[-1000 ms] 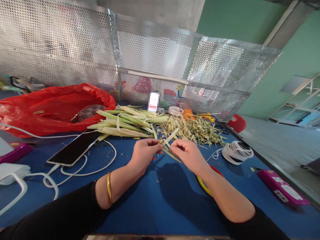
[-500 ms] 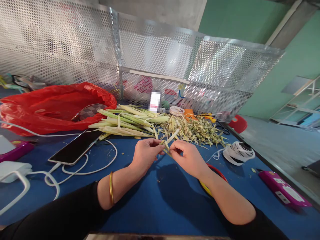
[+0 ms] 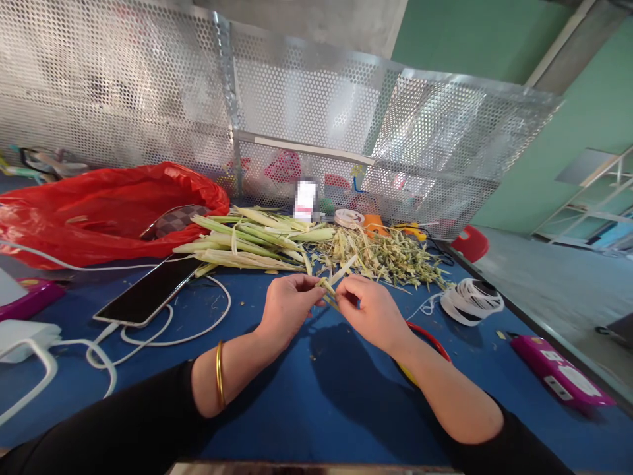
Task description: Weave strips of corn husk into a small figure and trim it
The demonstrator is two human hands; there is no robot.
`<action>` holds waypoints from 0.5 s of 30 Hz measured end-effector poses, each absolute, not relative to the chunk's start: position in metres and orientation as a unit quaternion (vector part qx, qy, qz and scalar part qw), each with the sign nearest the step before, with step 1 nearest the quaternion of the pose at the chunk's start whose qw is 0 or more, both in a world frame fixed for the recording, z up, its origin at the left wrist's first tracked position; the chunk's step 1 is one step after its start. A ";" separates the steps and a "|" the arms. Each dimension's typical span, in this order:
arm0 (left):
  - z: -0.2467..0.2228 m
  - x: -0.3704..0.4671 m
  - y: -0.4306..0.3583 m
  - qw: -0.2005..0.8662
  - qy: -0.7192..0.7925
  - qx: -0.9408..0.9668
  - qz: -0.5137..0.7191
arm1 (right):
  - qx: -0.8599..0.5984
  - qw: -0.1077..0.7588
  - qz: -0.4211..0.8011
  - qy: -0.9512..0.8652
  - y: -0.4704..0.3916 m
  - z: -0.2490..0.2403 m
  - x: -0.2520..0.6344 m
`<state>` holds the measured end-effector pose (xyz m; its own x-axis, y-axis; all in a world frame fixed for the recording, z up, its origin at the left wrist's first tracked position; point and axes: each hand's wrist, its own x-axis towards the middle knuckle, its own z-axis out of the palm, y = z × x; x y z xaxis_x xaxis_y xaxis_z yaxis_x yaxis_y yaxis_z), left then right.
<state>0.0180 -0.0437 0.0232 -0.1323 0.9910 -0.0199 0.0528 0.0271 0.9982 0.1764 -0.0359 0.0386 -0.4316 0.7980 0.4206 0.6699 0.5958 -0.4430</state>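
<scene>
My left hand [image 3: 287,305] and my right hand [image 3: 373,310] meet over the middle of the blue table [image 3: 297,409]. Thumb and fingers of both are pinched on a narrow, pale green corn husk strip [image 3: 345,268], which appears folded or crossed between them. One end sticks up and to the right above the fingertips. Beyond the left hand lies a pile of long husk leaves [image 3: 252,241]. Past the right hand is a heap of small, dry-looking pieces [image 3: 390,257]. My fingers partly hide the strip.
A red plastic bag [image 3: 99,211] and a phone [image 3: 148,290] with a white cable are on the left. Right of my hands stand a white spool [image 3: 471,301] and a purple box [image 3: 558,373]. Red-and-yellow handles [image 3: 430,340] show under my right forearm. A perforated metal screen [image 3: 306,86] rises behind.
Both hands keep the same pinch on the husk strip, with hardly any movement. The whole view has shifted very slightly.
</scene>
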 end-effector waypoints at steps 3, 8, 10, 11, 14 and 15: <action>0.024 0.019 -0.044 0.481 0.545 0.458 0.513 | -0.442 0.302 0.106 -0.838 -0.037 0.038 0.176; 0.022 0.021 -0.044 0.463 0.551 0.472 0.509 | -0.443 0.300 0.107 -0.838 -0.037 0.037 0.175; 0.021 0.021 -0.043 0.458 0.550 0.480 0.507 | -0.445 0.295 0.111 -0.838 -0.037 0.038 0.175; 0.020 0.021 -0.043 0.455 0.551 0.483 0.506 | -0.445 0.291 0.112 -0.839 -0.037 0.039 0.175; 0.015 0.019 -0.043 0.442 0.551 0.503 0.498 | -0.447 0.286 0.109 -0.841 -0.039 0.040 0.175; 0.014 0.019 -0.043 0.437 0.549 0.512 0.495 | -0.446 0.286 0.108 -0.841 -0.039 0.041 0.175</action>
<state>0.0186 -0.0428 0.0136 -0.0936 0.9953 0.0265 0.1297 -0.0142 0.9914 0.1753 -0.0390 0.0408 -0.4388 0.8120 0.3848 0.6885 0.5790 -0.4367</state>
